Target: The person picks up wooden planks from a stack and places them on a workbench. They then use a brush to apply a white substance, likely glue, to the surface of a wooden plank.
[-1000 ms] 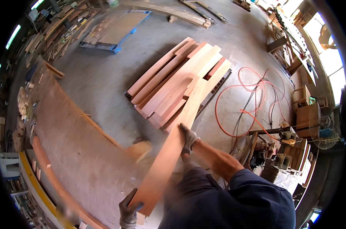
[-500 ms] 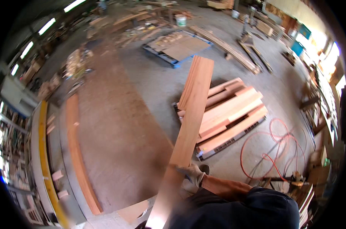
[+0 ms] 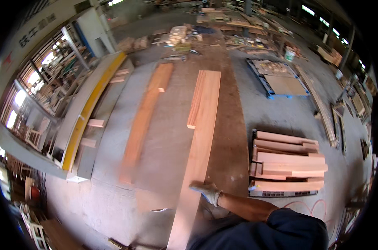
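I hold a long pale wooden plank [image 3: 196, 166] that runs from my body at the bottom edge out over the floor. My right hand [image 3: 206, 190], in a grey work glove, grips the plank's right edge close to me. My left hand is out of sight below the frame. The plank's far half lies over a large brown sheet [image 3: 230, 125] on the floor. A shorter board [image 3: 198, 100] shows along its far left side; I cannot tell if it is attached. An orange plank [image 3: 145, 121] lies on the floor to the left.
A stack of planks [image 3: 289, 164] sits on a pallet to my right, with an orange hose [image 3: 305, 205] beside it. A blue pallet [image 3: 280, 81] with sheets and a white bucket [image 3: 290, 53] are farther off. A long yellow-edged bench [image 3: 87, 112] runs along the left.
My view and the plank have swung left, away from the stack of planks and over the brown sheet. My left hand, seen earlier on the near end, has left the picture.
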A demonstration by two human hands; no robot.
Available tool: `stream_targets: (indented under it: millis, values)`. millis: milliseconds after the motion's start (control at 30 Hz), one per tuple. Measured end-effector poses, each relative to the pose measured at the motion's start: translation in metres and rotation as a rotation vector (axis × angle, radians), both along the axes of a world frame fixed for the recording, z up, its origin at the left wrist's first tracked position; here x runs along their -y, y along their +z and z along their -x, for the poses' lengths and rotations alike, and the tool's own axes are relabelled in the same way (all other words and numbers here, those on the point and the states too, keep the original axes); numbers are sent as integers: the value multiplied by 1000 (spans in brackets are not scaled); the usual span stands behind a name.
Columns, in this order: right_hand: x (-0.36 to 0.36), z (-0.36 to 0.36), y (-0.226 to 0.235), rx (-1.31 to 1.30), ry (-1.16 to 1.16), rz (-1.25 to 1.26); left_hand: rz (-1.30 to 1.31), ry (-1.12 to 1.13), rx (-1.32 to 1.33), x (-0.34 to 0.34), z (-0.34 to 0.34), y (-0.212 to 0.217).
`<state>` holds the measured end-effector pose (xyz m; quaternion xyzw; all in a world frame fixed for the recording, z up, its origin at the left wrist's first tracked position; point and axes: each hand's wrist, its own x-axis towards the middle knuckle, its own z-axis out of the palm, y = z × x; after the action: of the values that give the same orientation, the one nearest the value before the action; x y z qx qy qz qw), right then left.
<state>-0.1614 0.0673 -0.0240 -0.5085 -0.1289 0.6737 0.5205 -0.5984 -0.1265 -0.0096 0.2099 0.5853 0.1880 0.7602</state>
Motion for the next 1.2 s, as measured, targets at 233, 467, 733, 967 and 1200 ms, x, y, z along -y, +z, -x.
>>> stream_targets:
  millis: [233, 467, 733, 967, 1200]
  values:
    - [-90, 33, -76, 170, 43, 10, -50, 204, -115, 6, -29, 32]
    - [-186, 2, -105, 91, 99, 66, -342, 168, -45, -89, -61, -10]
    - [-108, 35, 6, 290, 175, 135, -1134, -200, -919, -144, -169, 34]
    - [-77, 11, -21, -468, -1, 93, -1691, -565, -1002, -132, -214, 24]
    - [-65, -31, -26, -638, -83, 10, -1724, -647, -768, -137, -242, 37]
